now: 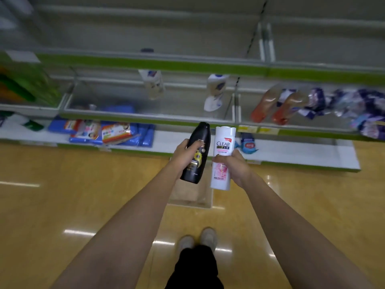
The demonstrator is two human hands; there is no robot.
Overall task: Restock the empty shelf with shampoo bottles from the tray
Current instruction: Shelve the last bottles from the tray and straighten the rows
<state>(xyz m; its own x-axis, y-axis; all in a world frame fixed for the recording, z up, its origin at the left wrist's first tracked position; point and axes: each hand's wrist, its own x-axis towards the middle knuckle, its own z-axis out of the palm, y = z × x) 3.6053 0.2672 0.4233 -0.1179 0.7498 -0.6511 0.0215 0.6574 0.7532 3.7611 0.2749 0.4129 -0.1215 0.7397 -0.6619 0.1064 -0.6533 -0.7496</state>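
My left hand [184, 154] grips a black shampoo bottle [196, 161], held upright with its cap pointing at the shelves. My right hand [235, 165] grips a white and pink CLEAR shampoo bottle [221, 142] right beside it. Both bottles hang in the air in front of the middle shelf [145, 116], which has a long bare stretch. Two white bottles [153, 83] [214, 91] stand at the back of that shelf. Below my hands a pale tray [190, 197] sits on the floor, mostly hidden by the bottles and my arms.
Blue packets [108, 132] lie on the white bottom shelf at left, and a small blue pack [248, 143] sits behind the white bottle. Orange-brown refill pouches [277, 107] and purple packs [354, 109] fill the right section. The yellow floor spreads around my shoes [198, 239].
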